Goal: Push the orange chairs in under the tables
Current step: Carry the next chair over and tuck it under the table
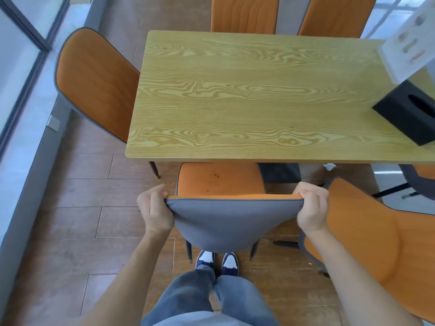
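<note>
An orange chair with a grey back stands right in front of me, at the near edge of the light wooden table. The front part of its seat is under the tabletop. My left hand grips the left top corner of the backrest. My right hand grips the right top corner. A second orange chair stands to my right, out from the table. A third orange chair sits at the table's left end, and two others stand along the far side.
A black tissue box and a white upright sign stand on the table's right part. A glass wall with a grey frame runs along the left. The floor is brown wood planks. My feet are just behind the chair.
</note>
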